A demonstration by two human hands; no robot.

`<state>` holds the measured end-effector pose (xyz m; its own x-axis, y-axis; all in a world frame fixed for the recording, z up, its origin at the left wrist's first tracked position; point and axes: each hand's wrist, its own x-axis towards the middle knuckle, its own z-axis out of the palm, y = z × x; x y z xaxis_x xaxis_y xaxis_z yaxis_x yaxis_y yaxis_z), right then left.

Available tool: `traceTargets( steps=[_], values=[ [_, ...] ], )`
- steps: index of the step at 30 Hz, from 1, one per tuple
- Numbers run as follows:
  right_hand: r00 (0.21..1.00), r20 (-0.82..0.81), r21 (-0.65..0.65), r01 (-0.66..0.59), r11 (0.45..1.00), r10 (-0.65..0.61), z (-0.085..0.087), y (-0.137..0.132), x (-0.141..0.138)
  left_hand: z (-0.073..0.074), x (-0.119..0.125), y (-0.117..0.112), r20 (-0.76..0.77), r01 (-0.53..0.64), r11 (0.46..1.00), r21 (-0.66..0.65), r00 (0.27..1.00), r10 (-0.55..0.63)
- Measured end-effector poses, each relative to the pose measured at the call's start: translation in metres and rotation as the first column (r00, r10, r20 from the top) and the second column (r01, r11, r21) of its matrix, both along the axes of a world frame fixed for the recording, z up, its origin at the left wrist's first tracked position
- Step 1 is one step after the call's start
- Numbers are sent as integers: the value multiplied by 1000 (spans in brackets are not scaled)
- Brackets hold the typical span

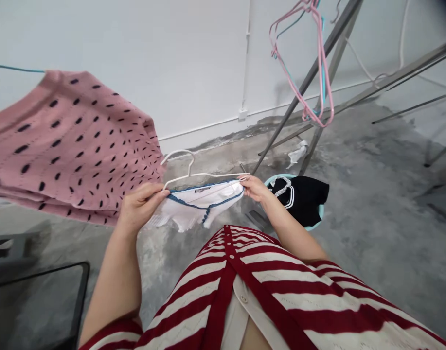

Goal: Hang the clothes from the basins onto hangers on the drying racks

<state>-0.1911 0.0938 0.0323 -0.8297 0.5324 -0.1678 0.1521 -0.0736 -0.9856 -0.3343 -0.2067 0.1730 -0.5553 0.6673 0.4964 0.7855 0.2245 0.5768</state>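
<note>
Red-and-white striped cardigan [244,296] fills the bottom edge of view, above a stained concrete floor [354,233] running back to a white wall [135,63]. Pink spotted knit garment [69,146] hangs at far left; a grey metal drying rack [274,138] stands right, with pink and blue hangers [323,63] dangling from it. Between them, left hand [142,206] and right hand [255,188] pinch opposite ends of a white blue-trimmed garment [197,204], just under a white wire hanger [204,174]. Even tension should keep the band level. Teal basin [281,177] sits just beyond the right hand; open floor lies further right.
</note>
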Motion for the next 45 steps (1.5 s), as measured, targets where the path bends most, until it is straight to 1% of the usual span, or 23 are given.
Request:
traceTargets(
  steps=[4, 8, 11, 13, 15, 17, 19, 20, 21, 22, 23, 25, 26, 27, 29, 30, 32, 34, 38, 40, 41, 43, 45],
  values=[
    [977, -81, -63, 194, 979, -199, 5, 9, 0, 1, -5, 1, 14, 31, 999, 34, 999, -32],
    [913, -145, 2, 385, 923, -381, 16, 26, 1, -2, -2, 6, 6, 29, 999, -16, 1000, -28],
    [882, -225, 182, 455, 872, -414, 28, 31, 6, -6, 6, 15, -150, -3, 993, -115, 989, -14],
    [876, -288, 384, 476, 791, -388, 36, 27, 11, -10, 13, 22, -290, -81, 985, -154, 957, 33],
    [880, -340, 549, 472, 689, -332, 42, 16, 19, -16, 21, 30, -386, -163, 978, -133, 917, 100],
    [899, -373, 640, 427, 639, -228, 47, 2, 28, -23, 28, 37, -426, -218, 973, -71, 889, 168],
    [933, -359, 711, 253, 656, 29, 55, -11, 38, -31, 33, 41, -410, -237, 971, 21, 884, 224],
    [923, -345, 739, 155, 656, 171, 59, -14, 44, -34, 34, 41, -378, -224, 972, 75, 895, 235],
    [900, -345, 756, 98, 647, 267, 65, -14, 50, -36, 35, 40, -334, -196, 972, 131, 914, 229],
    [883, -369, 761, 109, 639, 289, 70, -12, 55, -37, 35, 38, -283, -157, 970, 187, 937, 206],
    [878, -415, 753, 183, 632, 240, 75, -6, 60, -37, 34, 35, -235, -117, 964, 240, 956, 174],
    [866, -497, 720, 372, 586, 61, 84, 12, 67, -34, 30, 28, -161, -59, 943, 326, 980, 117],
    [872, -490, 724, 394, 567, 20, 87, 22, 70, -32, 27, 24, -135, -43, 932, 361, 986, 98],
    [895, -445, 740, 355, 571, 20, 88, 31, 71, -29, 25, 21, -116, -34, 921, 389, 990, 86],
    [940, -340, 739, 244, 628, 35, 87, 44, 71, -22, 19, 17, -101, -34, 900, 434, 991, 86],
    [946, -324, 711, 248, 658, -8, 86, 48, 71, -19, 17, 16, -106, -38, 893, 449, 990, 95],
    [923, -355, 646, 357, 674, -148, 85, 49, 73, -14, 13, 16, -135, -46, 880, 472, 983, 124],
    [897, -404, 640, 416, 646, -177, 91, 46, 78, -9, 12, 17, -160, -49, 882, 469, 977, 140],
    [924, -370, 754, 235, 613, 101, 122, 42, 87, -1, 13, 21, -198, -42, 921, 386, 972, 127],
    [933, -307, 788, 141, 600, 185, 139, 42, 83, 3, 14, 26, -208, -40, 944, 326, 972, 113],
    [940, -249, 795, 62, 604, 232, 145, 43, 80, 4, 15, 28, -210, -38, 953, 300, 972, 105],
    [928, -84, 760, -175, 626, 362, 152, 43, 70, 7, 14, 32, -217, -23, 963, 269, 973, 84],
    [866, 62, 631, -418, 653, 495, 152, 42, 60, 8, 14, 33, -223, -1, 969, 249, 973, 58]
  ],
)
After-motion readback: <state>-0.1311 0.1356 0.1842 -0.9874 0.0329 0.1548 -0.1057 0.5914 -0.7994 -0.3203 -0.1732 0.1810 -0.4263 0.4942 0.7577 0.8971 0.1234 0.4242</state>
